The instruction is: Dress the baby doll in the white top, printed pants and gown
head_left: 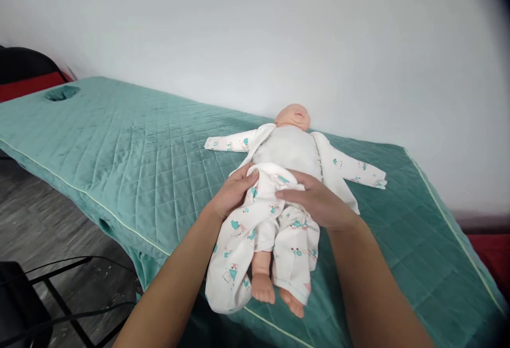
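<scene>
Your L hand & R hand both grip printed pants at waist, thumbs on top, opp. sides of doll.

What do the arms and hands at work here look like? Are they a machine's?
No, they are a person's. The left hand and right hand are ungloved, and no ring shows on the fingers in view. The left forearm and right forearm are bare: no sleeve, watch, bracelet or cable shows on them.
</scene>
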Motion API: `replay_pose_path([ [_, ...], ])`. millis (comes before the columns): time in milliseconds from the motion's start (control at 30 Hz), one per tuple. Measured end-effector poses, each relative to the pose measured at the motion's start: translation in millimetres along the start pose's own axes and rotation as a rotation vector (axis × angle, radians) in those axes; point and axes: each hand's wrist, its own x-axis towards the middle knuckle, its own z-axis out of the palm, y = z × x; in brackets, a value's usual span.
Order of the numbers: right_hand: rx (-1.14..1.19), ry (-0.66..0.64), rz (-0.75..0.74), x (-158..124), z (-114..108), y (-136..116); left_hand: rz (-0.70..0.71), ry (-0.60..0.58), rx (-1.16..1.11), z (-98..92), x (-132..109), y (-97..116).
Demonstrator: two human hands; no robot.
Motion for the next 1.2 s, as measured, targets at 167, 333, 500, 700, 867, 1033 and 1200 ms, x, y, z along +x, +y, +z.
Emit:
replay_pose_path([
  [167,0.270,0.156,-0.067,6.9,-1.7,6.7,-0.007,-0.194,0.090,-2.2,-2.9,5.6],
  [333,0.216,0.113,-0.136,6.7,3.9,10.7,-0.135,-0.323,0.060,-6.4,-4.2,8.1],
  [500,0.029,0.158,-0.191,5.6,11.1,12.2,-0.122,-0.214,0.004,-5.4,-5.3,0.6],
  [700,-0.146,0.017,-0.193,3.5,16.0,3.2,-0.014,-0.049,-0.198,1.4,-4.7,0.6],
  [867,-0.321,-0.240,-0.176,-1.8,13.0,-2.6,-0.035,0.077,-0.213,3.1,-5.5,2.1],
  [1033,-0.066,-0.115,-0.149,-2.9,9.0,2.5,0.001,-0.026,-0.142,0.6,-5.1,-3.6],
  [1200,0.119,0.066,-0.145,1.8,13.0,6.6,-0.037,-0.235,-0.024,-1.1,-8.0,2.4],
])
